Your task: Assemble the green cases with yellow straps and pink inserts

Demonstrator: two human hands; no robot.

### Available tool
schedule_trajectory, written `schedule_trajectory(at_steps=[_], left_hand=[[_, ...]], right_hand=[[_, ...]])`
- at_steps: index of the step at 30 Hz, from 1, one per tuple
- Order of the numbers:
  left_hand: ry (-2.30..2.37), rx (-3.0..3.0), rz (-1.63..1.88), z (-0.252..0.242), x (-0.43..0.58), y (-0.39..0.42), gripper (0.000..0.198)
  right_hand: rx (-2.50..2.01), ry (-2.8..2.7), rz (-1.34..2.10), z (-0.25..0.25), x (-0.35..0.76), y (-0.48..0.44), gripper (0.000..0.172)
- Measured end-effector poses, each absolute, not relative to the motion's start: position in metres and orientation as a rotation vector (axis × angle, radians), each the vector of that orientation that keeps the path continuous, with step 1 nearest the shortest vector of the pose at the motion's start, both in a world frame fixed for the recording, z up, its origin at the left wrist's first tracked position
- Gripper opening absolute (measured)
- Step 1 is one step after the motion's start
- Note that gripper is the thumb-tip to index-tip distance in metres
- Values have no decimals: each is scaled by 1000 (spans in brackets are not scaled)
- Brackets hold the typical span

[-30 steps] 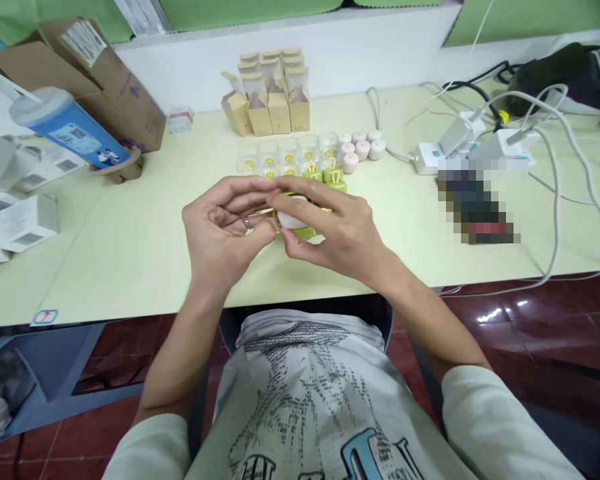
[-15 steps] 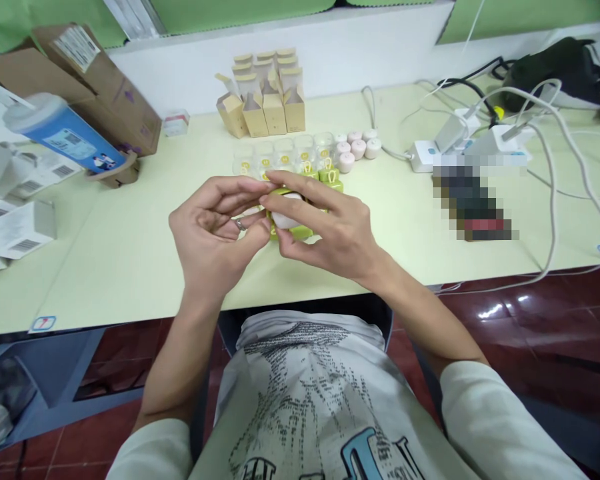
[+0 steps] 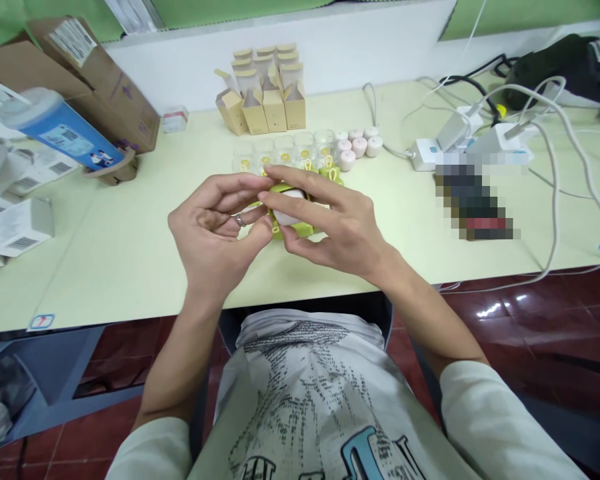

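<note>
Between my fingertips is a white rounded case [image 3: 290, 212] with a green cover [image 3: 281, 190] around its edge. My left hand [image 3: 213, 233], a ring on one finger, pinches its left side with thumb and fingers. On the right, my right hand [image 3: 337, 223] has its fingers over the top and its thumb below. Fingers hide much of the case. Right behind the hands lie several green pieces [image 3: 331, 175] with loops, partly covered. Beyond them stand rows of clear cups [image 3: 285, 147] with yellow smiley faces.
Small pink-white round pots [image 3: 359, 147] cluster right of the cups. Open tan cartons [image 3: 275, 110] stand at the wall. To the left are a blue tumbler [image 3: 70, 137], a brown box [image 3: 120, 100] and white boxes [image 3: 25, 227]. Chargers [image 3: 460, 127] and cables lie right.
Both hands stay nearly in place around the white case, with only slight finger shifts. The view has moved very slightly.
</note>
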State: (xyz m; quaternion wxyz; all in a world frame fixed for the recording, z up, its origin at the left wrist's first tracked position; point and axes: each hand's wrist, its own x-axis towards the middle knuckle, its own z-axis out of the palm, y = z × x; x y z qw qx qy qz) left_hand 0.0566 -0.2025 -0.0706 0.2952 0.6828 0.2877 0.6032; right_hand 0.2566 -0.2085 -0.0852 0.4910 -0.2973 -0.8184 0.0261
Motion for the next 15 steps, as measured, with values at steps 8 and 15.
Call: schedule_trajectory(at_steps=[8, 15], left_hand=[[648, 1731, 1636, -70, 59, -201, 41], [542, 1653, 1578, -72, 56, -198, 44]], right_hand=[[-714, -2020, -31, -83, 261, -206, 40], [-836, -2064, 109, -68, 265, -212, 43]])
